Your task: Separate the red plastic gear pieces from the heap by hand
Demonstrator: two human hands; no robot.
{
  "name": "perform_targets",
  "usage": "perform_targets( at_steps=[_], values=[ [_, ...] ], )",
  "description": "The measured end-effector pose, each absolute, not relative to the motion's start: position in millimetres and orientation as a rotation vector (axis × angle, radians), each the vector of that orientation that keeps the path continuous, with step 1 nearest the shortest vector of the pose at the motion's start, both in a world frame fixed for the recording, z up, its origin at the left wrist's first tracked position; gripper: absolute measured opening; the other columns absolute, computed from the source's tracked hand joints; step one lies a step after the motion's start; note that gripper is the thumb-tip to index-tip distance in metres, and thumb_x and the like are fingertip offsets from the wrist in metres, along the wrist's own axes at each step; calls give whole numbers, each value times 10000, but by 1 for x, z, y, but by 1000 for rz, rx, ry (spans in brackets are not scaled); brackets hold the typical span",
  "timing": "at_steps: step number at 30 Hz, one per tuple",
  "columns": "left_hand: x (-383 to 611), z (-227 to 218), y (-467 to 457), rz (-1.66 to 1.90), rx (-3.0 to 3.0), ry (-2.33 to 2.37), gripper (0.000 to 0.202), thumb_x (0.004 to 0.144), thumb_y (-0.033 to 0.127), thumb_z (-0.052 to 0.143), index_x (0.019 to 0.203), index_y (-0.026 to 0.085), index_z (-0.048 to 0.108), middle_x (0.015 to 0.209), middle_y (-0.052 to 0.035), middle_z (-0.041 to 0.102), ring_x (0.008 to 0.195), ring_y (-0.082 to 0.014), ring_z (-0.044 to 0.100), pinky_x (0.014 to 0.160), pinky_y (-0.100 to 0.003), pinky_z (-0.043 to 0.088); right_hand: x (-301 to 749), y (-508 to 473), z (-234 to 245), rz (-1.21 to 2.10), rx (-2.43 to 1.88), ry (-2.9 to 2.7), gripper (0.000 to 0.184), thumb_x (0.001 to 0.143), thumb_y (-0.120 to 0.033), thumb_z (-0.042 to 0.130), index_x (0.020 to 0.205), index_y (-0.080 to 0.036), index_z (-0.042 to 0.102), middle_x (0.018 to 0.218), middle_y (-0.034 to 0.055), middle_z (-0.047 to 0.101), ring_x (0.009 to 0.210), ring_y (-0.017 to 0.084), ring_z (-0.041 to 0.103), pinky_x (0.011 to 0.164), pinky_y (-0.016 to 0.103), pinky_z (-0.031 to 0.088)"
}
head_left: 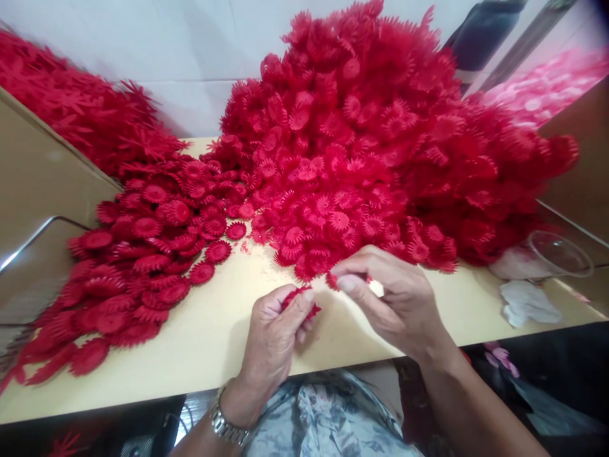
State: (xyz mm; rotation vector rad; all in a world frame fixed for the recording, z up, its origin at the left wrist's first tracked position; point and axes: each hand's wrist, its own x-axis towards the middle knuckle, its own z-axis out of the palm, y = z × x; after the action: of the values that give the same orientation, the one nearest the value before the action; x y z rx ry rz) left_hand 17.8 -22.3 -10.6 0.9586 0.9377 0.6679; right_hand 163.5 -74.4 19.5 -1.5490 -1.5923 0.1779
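Both hands work at the front edge of the table (214, 343), just before a very big heap of red flower pieces (380, 139) that rises against the wall. To the left lies a flatter group of red discs (143, 266), spread wide; these look like pieces already handled, but this is only a judgement. If so, a good part is done, yet the heap is much larger and most seems to be left. The left hand (276, 330), with a wristwatch (228, 426), is curled, palm turned inward, and its fingers close around a red flower piece (297, 298). The right hand (394, 298) reaches in from the right, back upward, and pinches a small red piece (332, 280) between thumb and forefinger, just beside the left hand. A clear cup (556, 254) stands far right.
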Motion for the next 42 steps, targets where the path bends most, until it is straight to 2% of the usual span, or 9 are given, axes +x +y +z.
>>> perform_targets(
  at_steps=[5,10,14,20,25,30,36,39,42],
  values=[
    [16,-12,-22,666,1030,909,445,707,511,622,488,159,460,435,64,337,401,-50,272,371,-186,210,148,-72,9,674,-1406,-1510,120,776,-248,624,714,-170,559,659,-19,560,617,93,525,571,210,428],
    [8,-16,-21,594,1060,850,433,805,535,477,589,162,516,523,23,443,455,-77,377,412,-201,276,147,-72,2,802,-1441,-1442,94,765,-116,557,693,-164,521,647,-31,501,598,83,479,554,205,391],
    [6,-17,-21,537,1070,788,324,805,429,543,642,150,563,553,1,517,468,-90,446,425,-203,321,145,-73,1,630,-1497,-1439,123,777,-100,500,675,-167,512,630,-23,489,591,96,468,559,230,370],
    [8,-11,-19,702,845,840,283,747,384,618,608,140,585,537,-20,573,422,-112,498,373,-206,367,152,-69,-2,428,-1482,-1051,105,856,-223,464,755,-201,483,635,-26,492,546,103,468,505,227,382],
    [3,-7,-8,644,846,849,218,708,343,669,676,128,655,537,-47,615,498,-139,557,491,-233,462,195,-44,24,-232,-1678,-1296,70,843,-192,489,773,-196,497,651,-12,493,581,120,488,563,244,404],
    [6,-6,0,690,711,858,236,613,319,748,763,149,682,634,-44,653,477,-136,557,439,-239,456,229,-5,58,-747,-2006,-1493,159,865,-173,430,763,-165,552,748,65,576,703,180,547,641,279,419],
    [10,0,2,691,749,853,207,648,335,723,661,135,670,577,-40,628,471,-120,533,434,-217,442,243,19,65,-709,-2466,-1576,206,860,-156,410,810,-119,607,812,134,607,760,249,578,618,318,387],
    [12,3,0,684,763,853,226,671,353,700,697,130,675,491,-24,577,468,-122,521,447,-216,441,244,23,60,-585,-2450,-1670,251,877,-173,384,826,-124,624,825,136,615,774,249,584,620,317,379],
    [15,2,-2,694,754,849,240,655,364,704,642,132,646,573,-33,601,460,-119,517,415,-224,434,241,31,55,-526,-2378,-1752,252,888,-205,389,849,-149,632,840,110,622,789,222,583,638,297,381]
  ],
)
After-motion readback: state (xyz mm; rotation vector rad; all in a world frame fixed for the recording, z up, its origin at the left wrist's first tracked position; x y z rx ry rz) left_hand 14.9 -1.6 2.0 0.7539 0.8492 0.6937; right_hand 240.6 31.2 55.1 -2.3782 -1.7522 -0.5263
